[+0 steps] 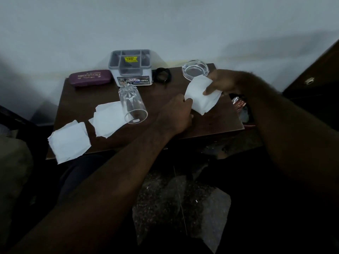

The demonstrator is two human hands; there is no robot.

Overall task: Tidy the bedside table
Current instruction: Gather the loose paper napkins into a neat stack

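Left hand point(175, 114) and right hand point(222, 82) pinch 1 white tissue point(199, 100) with curled fingers point(211, 88).

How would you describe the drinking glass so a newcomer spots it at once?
On the dark wooden bedside table, look in front of the grey-and-white organiser box at the back. The drinking glass lies on its side, mouth toward the camera, overlapping a white napkin. The only other clear glass item, the ashtray at back right, is low and round; this one is tall and toppled.
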